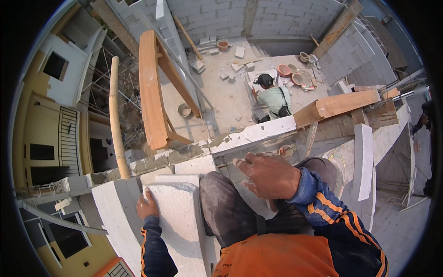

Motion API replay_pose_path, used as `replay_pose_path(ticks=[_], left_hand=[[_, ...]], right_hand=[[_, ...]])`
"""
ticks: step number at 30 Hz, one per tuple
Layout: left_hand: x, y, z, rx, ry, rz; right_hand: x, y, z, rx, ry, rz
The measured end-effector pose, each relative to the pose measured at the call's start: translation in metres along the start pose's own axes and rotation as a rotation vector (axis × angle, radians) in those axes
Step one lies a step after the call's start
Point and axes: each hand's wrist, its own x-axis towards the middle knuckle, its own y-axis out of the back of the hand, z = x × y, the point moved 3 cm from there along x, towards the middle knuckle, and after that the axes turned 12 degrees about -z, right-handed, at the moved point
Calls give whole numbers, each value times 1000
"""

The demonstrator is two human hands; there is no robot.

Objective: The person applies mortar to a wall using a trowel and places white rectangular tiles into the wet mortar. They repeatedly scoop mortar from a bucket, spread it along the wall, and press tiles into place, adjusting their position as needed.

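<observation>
While L fingers [149,195] spread at blk [177,203] edge, R fingers [244,167] half-curled, clear of wall [254,135]

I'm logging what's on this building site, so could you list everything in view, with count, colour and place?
Stacked blocks: several, white, left of the knees
Wall top: one, white-grey, ahead of the knees
Wooden frame: one, brown, left of centre
Bamboo pole: one, tan, left of the frame
Wooden beam: one, brown, right of centre
Slab: one, white, right side
Co-worker: one, pale-green shirt, floor below
Buckets: several, terracotta and grey, same floor
Loose blocks: several, pale, same floor
Block walls: several, grey, far side
Buildings: count unclear, yellow and white, far left
Trousers: one pair, grey, lower centre
Hands: two, bare; left hand on the stacked blocks, right hand above the lap, grip unclear
</observation>
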Motion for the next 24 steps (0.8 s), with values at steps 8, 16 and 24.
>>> replay_pose_path(ticks=[8,16,24], left_hand=[[1,3,5,-12,7,-11],[-1,9,13,-42,25,-74],[2,5,6,-1,30,-46]], right_hand=[[-3,-3,-4,-6,-5,-7],[-5,-5,-5,-24,0,16],[-5,-5,-6,-3,-1,0]])
